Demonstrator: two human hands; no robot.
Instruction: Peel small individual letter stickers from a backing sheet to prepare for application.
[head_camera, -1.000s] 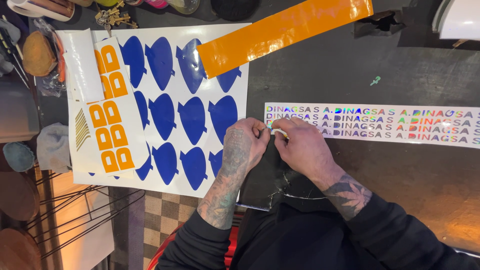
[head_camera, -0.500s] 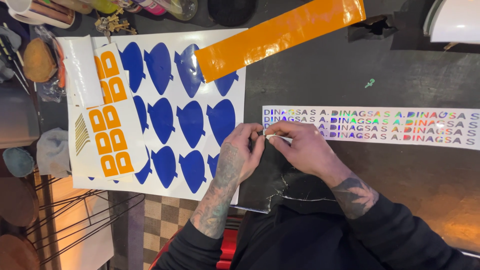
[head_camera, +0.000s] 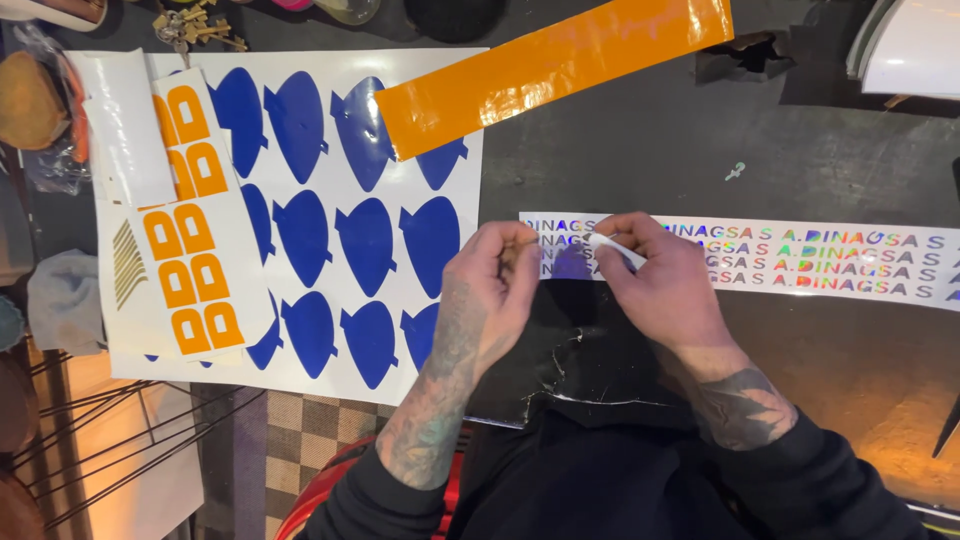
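A long white strip of rainbow holographic lettering (head_camera: 830, 262) lies across the dark table (head_camera: 650, 150). My left hand (head_camera: 488, 292) is curled at the strip's left end, its fingertips pinched on the edge there. My right hand (head_camera: 662, 285) sits just to the right, on top of the strip. Between thumb and forefinger it pinches a thin white piece (head_camera: 612, 248) that points toward the left hand. The two hands nearly touch. They hide the first letters of the strip.
A white sheet of blue shield-shaped stickers (head_camera: 340, 230) lies to the left, with orange letter sticker sheets (head_camera: 190, 262) on it. A glossy orange strip (head_camera: 550, 70) lies diagonally above. Keys (head_camera: 195, 25) and clutter line the far edge, and wire racks (head_camera: 100, 450) stand lower left.
Both hands stay at the strip's left end. The fingers have shifted slightly, and the thin white piece in my right hand now shows more clearly.
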